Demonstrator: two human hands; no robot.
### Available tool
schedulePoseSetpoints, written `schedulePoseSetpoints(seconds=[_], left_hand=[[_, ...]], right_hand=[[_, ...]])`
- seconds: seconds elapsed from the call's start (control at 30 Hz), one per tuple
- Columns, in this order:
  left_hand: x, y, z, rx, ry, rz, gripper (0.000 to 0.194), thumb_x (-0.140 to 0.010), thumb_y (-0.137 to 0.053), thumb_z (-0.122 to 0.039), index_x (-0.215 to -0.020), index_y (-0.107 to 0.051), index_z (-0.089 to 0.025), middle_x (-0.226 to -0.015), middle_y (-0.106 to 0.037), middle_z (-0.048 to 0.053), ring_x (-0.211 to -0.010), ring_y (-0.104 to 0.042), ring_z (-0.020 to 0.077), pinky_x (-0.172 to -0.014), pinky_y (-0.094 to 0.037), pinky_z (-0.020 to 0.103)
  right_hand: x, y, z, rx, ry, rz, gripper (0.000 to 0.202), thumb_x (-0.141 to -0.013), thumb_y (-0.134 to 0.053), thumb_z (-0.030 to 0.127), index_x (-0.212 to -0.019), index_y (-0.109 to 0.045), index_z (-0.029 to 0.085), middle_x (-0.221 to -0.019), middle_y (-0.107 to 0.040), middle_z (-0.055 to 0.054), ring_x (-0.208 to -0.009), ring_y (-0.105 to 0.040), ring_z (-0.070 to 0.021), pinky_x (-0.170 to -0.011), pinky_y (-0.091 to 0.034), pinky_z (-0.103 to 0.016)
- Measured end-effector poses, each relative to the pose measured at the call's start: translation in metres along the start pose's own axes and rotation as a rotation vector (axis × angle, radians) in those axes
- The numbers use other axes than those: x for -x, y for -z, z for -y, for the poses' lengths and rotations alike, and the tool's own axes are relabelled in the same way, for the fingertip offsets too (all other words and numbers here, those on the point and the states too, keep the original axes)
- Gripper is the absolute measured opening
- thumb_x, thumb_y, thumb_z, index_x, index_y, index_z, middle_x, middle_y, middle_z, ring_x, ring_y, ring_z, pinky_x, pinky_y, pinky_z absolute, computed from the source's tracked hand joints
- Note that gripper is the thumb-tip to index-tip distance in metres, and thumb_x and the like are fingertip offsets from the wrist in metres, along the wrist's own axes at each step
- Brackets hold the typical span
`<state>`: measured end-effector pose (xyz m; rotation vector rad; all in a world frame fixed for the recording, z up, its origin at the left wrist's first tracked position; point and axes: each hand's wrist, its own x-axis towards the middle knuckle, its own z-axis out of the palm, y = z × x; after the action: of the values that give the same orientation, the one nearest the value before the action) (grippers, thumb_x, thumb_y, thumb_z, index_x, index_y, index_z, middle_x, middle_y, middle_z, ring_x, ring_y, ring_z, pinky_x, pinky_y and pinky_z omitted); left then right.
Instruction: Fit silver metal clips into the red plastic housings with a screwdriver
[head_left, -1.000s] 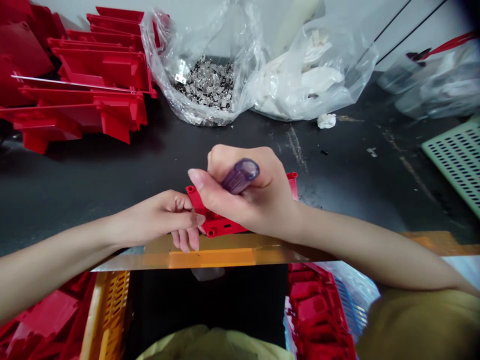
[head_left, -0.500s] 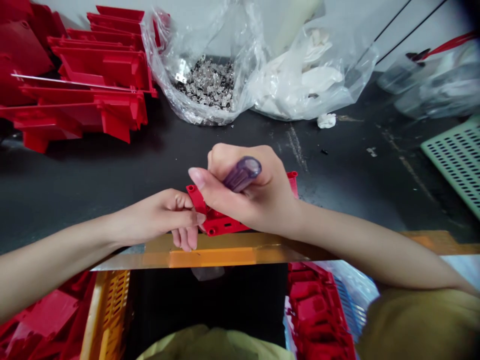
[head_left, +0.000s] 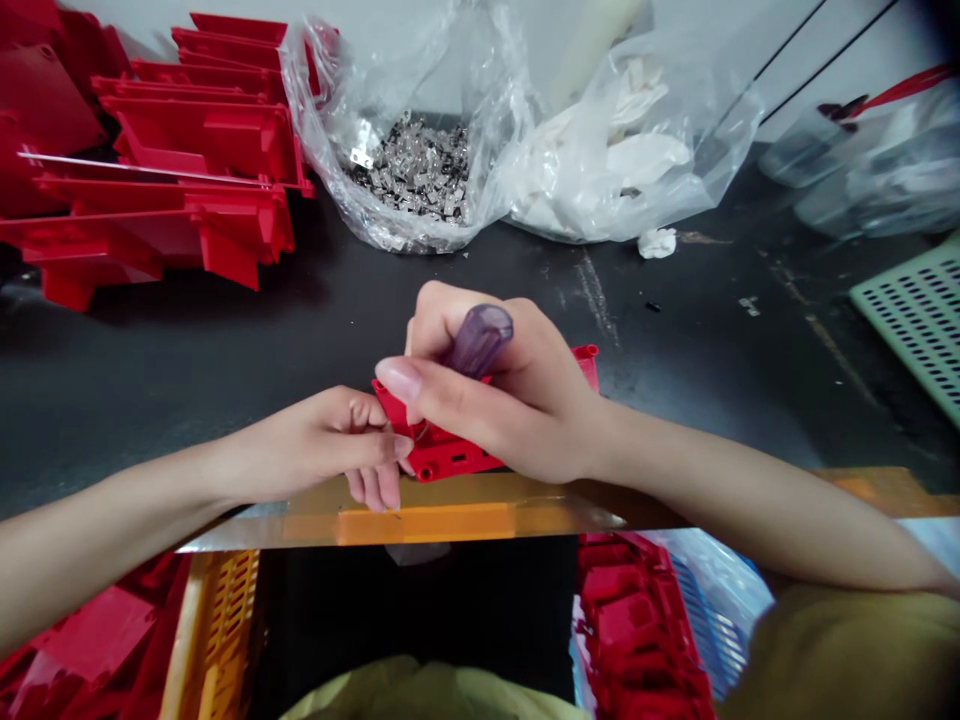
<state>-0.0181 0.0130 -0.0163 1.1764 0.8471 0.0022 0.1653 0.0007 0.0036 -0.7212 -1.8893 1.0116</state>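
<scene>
A red plastic part (head_left: 459,458) lies at the front edge of the dark table, much of it hidden beneath my right hand. My right hand (head_left: 502,400) is wrapped round the purple see-through handle of a screwdriver (head_left: 480,340), which leans down toward the part. The tool's lower end is mostly hidden by the fingers. With its thumb on top and fingers beneath, my left hand (head_left: 367,445) pinches the part's left end.
Red panels (head_left: 195,190) stand stacked at the back left. A clear bag of small metal pieces (head_left: 420,170) and a bag of white items (head_left: 630,160) sit behind my hands. A green perforated basket (head_left: 915,310) is at right. Below the edge are an orange crate (head_left: 225,620) and red parts (head_left: 637,620).
My right hand and the screwdriver have shifted slightly left, and the handle's tilt has changed a little. My left hand keeps its hold on the red part.
</scene>
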Motion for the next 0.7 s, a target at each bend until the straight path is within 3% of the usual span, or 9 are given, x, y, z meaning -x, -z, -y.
schedulePoseSetpoints(seconds=[0.17,0.5,0.7], left_hand=[[0.000,0.000,0.000,-0.032,-0.004,0.002,0.027,-0.074,-0.066,-0.041,-0.058,-0.067,-0.019,-0.061,-0.071,0.000,-0.057,-0.064,0.0122,-0.058,-0.053,0.021],[0.000,0.001,0.005,0.005,-0.035,-0.025,0.029,-0.075,-0.068,-0.036,-0.053,-0.064,-0.018,-0.057,-0.068,0.000,-0.055,-0.062,0.0102,-0.055,-0.051,0.017],[-0.001,0.001,0.005,0.014,-0.017,-0.041,0.030,-0.077,-0.068,-0.037,-0.056,-0.065,-0.016,-0.056,-0.068,-0.001,-0.053,-0.062,0.0093,-0.056,-0.051,0.017]], right_hand=[[0.002,-0.003,0.001,-0.043,0.012,0.017,0.030,-0.092,-0.051,0.023,-0.066,-0.037,0.019,-0.060,-0.035,0.008,-0.051,-0.038,-0.0021,-0.051,-0.034,-0.015],[0.001,-0.002,0.000,-0.064,0.059,0.067,0.033,-0.089,-0.054,0.015,-0.063,-0.034,0.018,-0.056,-0.040,0.010,-0.047,-0.041,-0.0010,-0.048,-0.028,-0.017],[-0.003,-0.002,-0.009,-0.051,0.076,-0.113,0.030,-0.091,-0.052,0.016,-0.063,-0.042,0.017,-0.059,-0.044,0.007,-0.053,-0.045,-0.0028,-0.051,-0.035,-0.017]])
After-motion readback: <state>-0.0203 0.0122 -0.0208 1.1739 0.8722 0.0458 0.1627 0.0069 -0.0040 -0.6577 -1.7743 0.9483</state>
